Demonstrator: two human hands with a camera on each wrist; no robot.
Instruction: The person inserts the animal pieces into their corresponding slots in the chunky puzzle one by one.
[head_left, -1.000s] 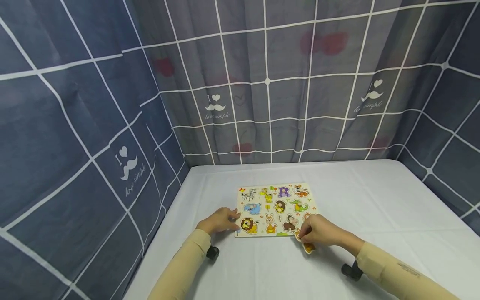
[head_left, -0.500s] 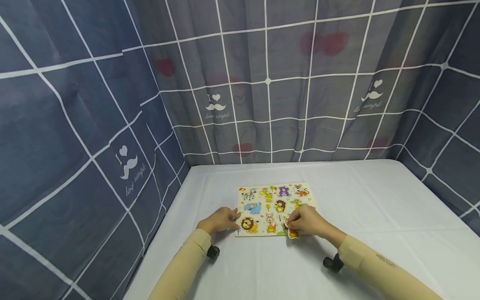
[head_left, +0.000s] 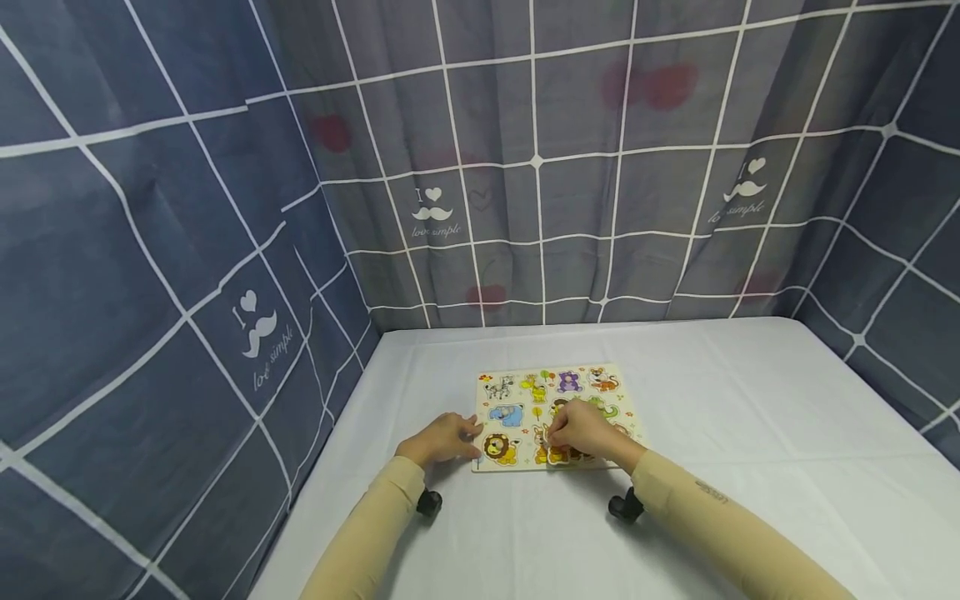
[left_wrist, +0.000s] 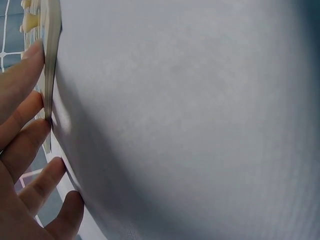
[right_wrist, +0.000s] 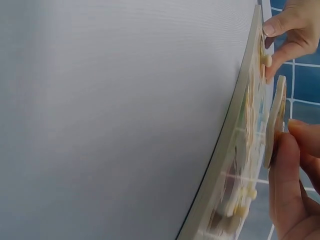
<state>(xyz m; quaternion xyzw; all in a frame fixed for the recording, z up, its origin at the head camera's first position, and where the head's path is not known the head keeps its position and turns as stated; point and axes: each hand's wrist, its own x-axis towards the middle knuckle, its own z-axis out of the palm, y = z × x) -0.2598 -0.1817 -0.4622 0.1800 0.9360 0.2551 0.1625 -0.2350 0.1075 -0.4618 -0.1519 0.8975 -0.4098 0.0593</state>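
My left hand (head_left: pixel 441 439) rests at the left edge of a wooden animal puzzle board (head_left: pixel 517 467), its fingertips touching the board's side in the left wrist view, with other fingers (left_wrist: pixel 47 182) on the cloth. Between thumb and fingers, my right hand (head_left: pixel 587 429) pinches an orange-brown animal puzzle piece (head_left: pixel 557 456), which looks like the kangaroo. It is held over the front row, beside the kangaroo picture (head_left: pixel 540 440). In the right wrist view this piece (right_wrist: pixel 275 125) stands apart from the board, tilted on edge. My right hand hides part of the board's right side.
A white cloth covers the table (head_left: pixel 720 392). Several knobbed animal pieces, such as the elephant (head_left: pixel 506 415) and lion (head_left: pixel 498 448), show on the board. Dark gridded curtains (head_left: pixel 495 200) stand behind and at both sides. A black wrist camera (head_left: pixel 626 506) sits below the right wrist.
My right hand has carried the puzzle piece leftward from the board's front right edge to beside the kangaroo picture. My left hand has stayed at the left edge.
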